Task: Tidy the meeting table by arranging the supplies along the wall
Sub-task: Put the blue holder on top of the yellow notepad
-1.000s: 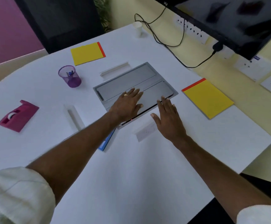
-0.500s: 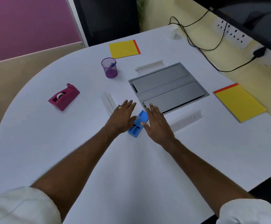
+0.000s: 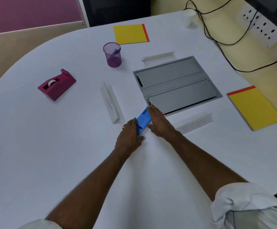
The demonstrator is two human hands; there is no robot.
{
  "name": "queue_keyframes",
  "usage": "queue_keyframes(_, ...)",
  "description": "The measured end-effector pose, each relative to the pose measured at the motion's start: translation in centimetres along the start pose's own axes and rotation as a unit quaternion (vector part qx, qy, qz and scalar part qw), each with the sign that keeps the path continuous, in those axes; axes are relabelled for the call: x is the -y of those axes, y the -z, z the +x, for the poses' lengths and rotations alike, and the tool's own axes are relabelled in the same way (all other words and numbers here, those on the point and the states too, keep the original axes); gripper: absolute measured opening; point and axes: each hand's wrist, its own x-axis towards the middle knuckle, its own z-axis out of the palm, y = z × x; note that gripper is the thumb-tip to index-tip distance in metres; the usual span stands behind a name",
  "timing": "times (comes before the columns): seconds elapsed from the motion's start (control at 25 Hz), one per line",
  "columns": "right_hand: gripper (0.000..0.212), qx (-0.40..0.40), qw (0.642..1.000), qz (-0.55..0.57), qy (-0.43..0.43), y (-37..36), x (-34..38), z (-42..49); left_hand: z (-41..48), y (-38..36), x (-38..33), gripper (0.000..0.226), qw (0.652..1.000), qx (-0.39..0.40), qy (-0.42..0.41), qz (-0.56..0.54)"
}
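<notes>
A blue plastic holder (image 3: pixel 142 120) lies on the white table (image 3: pixel 52 154) just in front of the grey cable hatch (image 3: pixel 175 85). My left hand (image 3: pixel 129 136) curls around its near left end. My right hand (image 3: pixel 159 123) lies along its right side, fingers straight and touching it. Spread over the table are a pink tape dispenser (image 3: pixel 57 85), a purple mesh cup (image 3: pixel 112 55) with a pen, two yellow pads (image 3: pixel 129 33) (image 3: pixel 255 108), and three white name tents (image 3: pixel 110 104) (image 3: pixel 157 56) (image 3: pixel 194 123).
A white paper cup (image 3: pixel 188 18) stands at the far edge by the wall. Black cables (image 3: pixel 217 42) run along the yellow wall ledge to a socket strip (image 3: pixel 264 28). A dark panel and a purple partition stand beyond the table's far left edge.
Both hands came back from the grey hatch to the blue holder and closed in on it from either side. The view swung left, showing more of the table.
</notes>
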Motion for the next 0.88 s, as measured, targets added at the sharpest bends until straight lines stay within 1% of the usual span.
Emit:
queue_keyframes(0.08, 0.088, 0.034, 0.999, 0.012, -0.008, 0.5, -0.5, 1.4, 0.5, -1.1, 0.2, 0.089, 1.0, -0.011, 0.024, -0.004)
queue_keyframes(0.16, 0.087, 0.043, 0.999, 0.023, -0.01, 0.6, -0.7, 2.2, 0.8, -1.6, 0.5, 0.084, 0.999, -0.033, 0.029, -0.002)
queue_keyframes(0.28, 0.086, 0.018, 0.999, 0.029, -0.01, 1.2, -1.0, 2.7, 1.3, -1.5, 0.3, 0.079, 0.998, -0.054, 0.025, -0.028)
queue_keyframes(0.4, 0.089, -0.013, 0.999, 0.038, 0.002, 3.6, -1.6, 2.8, 2.4, -0.6, -1.2, 0.078, 0.995, -0.087, -0.014, -0.045)
queue_keyframes(0.56, 0.087, -0.081, 0.996, 0.032, 0.008, 9.4, -4.8, 2.2, 6.0, 0.1, -6.6, 0.08, 0.99, -0.102, -0.069, -0.061)
queue_keyframes(0.68, 0.083, -0.122, 0.992, 0.039, 0.001, 13.8, -8.8, 1.6, 8.9, -0.1, -11.4, 0.087, 0.984, -0.104, -0.083, -0.119)
queue_keyframes(0.76, 0.082, -0.145, 0.988, 0.054, -0.02, 16.0, -11.9, 1.1, 10.7, -0.8, -14.4, 0.083, 0.98, -0.11, -0.103, -0.131)
queue_keyframes(0.88, 0.079, -0.176, 0.975, 0.115, -0.067, 18.5, -17.4, 0.1, 13.3, -2.3, -18.8, 0.07, 0.977, -0.109, -0.152, -0.101)
